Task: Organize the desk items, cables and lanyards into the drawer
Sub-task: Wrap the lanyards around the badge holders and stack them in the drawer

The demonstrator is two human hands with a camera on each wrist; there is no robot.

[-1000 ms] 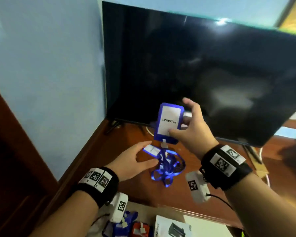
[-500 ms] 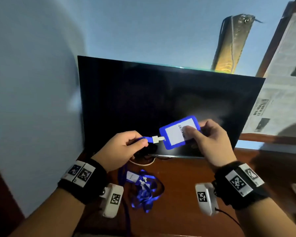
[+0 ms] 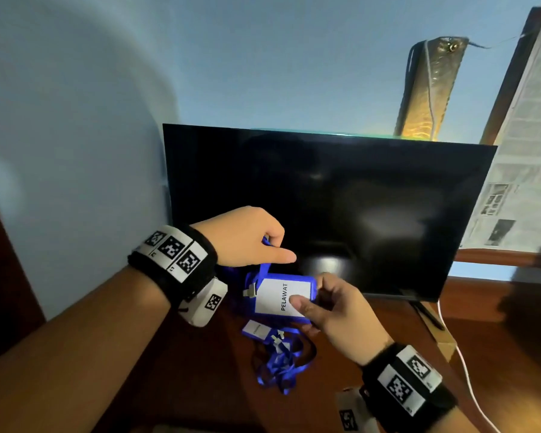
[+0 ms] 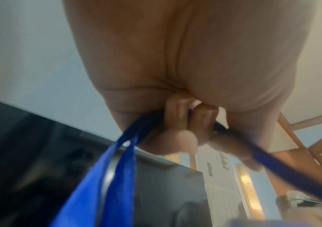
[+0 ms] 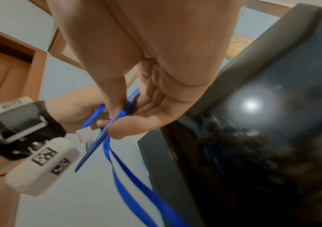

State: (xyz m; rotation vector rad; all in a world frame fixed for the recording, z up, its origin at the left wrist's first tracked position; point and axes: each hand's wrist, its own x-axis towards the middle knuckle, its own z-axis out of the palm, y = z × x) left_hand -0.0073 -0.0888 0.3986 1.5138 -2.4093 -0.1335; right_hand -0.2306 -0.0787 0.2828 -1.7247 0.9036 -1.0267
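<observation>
My right hand (image 3: pixel 306 307) pinches a blue badge holder (image 3: pixel 280 297) with a white card reading PELAWAT, held above the desk in front of the monitor. My left hand (image 3: pixel 263 242) is raised just above it and grips the holder's blue lanyard strap (image 4: pixel 106 173), which runs through its curled fingers (image 4: pixel 183 116). In the right wrist view the badge holder (image 5: pixel 98 138) shows edge-on between thumb and fingers, with the strap (image 5: pixel 136 184) hanging below. A second blue lanyard (image 3: pixel 281 360) with a small white card lies bunched on the wooden desk (image 3: pixel 200 385) beneath both hands.
A dark monitor (image 3: pixel 341 207) stands at the back of the desk against the blue wall. A white cable (image 3: pixel 466 370) runs down the right side next to a cardboard piece (image 3: pixel 444 342). Newspaper (image 3: pixel 522 170) covers a frame at right.
The left hand has risen along the strap above the badge. The right hand has lowered the badge holder and turned it upright. The head view has shifted.
</observation>
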